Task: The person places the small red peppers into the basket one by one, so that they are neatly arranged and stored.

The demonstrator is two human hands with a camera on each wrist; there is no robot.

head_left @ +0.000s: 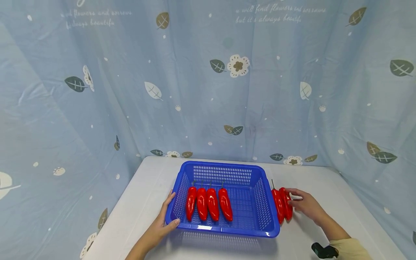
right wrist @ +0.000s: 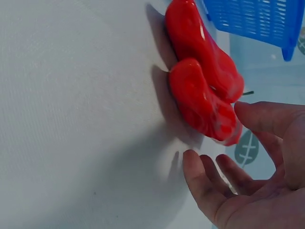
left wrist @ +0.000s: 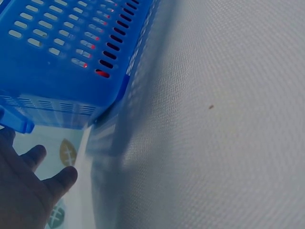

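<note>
A blue plastic basket (head_left: pixel 224 230) holds several red chili peppers (head_left: pixel 212 204) lying side by side in its left half. My left hand (head_left: pixel 159 226) grips the basket's near left corner, thumb over the front rim and fingers along the left side. In the left wrist view, some fingertips (left wrist: pixel 66 177) hang free below the rim. Two more red peppers lie together just right of the basket: an inner pepper (head_left: pixel 277 206) and an outer pepper (head_left: pixel 286 204). My right hand (head_left: pixel 307 206) is at the outer pepper, thumb and fingers spread apart, with the thumb tip right by its end.
The basket and peppers stand on a white table (head_left: pixel 156 177). Behind and beside it hangs a light blue curtain (head_left: pixel 195 90) with leaf and flower prints. A black strap device (head_left: pixel 325 250) sits at the right wrist, by a pale yellow sleeve (head_left: pixel 351 249).
</note>
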